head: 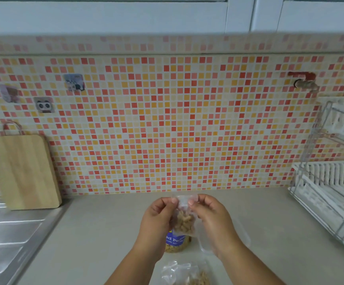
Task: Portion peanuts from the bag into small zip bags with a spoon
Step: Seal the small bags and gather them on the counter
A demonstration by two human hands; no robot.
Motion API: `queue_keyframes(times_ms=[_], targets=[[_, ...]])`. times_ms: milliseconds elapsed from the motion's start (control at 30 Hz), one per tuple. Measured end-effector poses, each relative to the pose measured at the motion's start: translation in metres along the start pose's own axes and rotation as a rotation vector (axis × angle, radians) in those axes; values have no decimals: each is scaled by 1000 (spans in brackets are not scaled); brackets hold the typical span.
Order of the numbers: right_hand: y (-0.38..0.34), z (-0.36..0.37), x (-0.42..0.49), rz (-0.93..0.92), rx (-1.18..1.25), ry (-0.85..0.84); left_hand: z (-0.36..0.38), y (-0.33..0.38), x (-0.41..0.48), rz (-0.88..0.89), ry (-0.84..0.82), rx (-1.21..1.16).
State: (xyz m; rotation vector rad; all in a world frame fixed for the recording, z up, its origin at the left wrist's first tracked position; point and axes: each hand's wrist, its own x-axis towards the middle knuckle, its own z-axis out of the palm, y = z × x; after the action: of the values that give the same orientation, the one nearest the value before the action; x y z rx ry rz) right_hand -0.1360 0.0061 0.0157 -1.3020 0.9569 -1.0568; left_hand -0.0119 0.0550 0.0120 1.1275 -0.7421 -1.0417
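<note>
Both hands, the left hand (pixel 158 214) and the right hand (pixel 210 217), pinched the top of a small zip bag (pixel 184 221) of peanuts, held above the tabletop (pixel 97 233). The peanut bag (pixel 175 242) stood just below it, and another filled zip bag (pixel 187 273) lay nearer the person.

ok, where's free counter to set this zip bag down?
Widest bare counter is left, between the sink drainboard, cutting board and left hand. A strip also runs behind both hands along the tiled wall. Toward the dish rack is open past clear plastic beside the right hand. Crowded near the body: peanut bag and another filled zip bag.
</note>
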Motion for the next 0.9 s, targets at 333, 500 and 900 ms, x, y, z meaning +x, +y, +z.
queue_keyframes(times_ms=[333, 500, 900], targets=[[7, 9, -8, 49, -56, 15, 1, -7, -12, 30, 43, 122], [1, 8, -12, 60, -87, -6, 5, -5, -17, 50, 88, 151], [-10, -17, -8, 74, -45, -28, 40, -9, -29, 102, 301, 144]])
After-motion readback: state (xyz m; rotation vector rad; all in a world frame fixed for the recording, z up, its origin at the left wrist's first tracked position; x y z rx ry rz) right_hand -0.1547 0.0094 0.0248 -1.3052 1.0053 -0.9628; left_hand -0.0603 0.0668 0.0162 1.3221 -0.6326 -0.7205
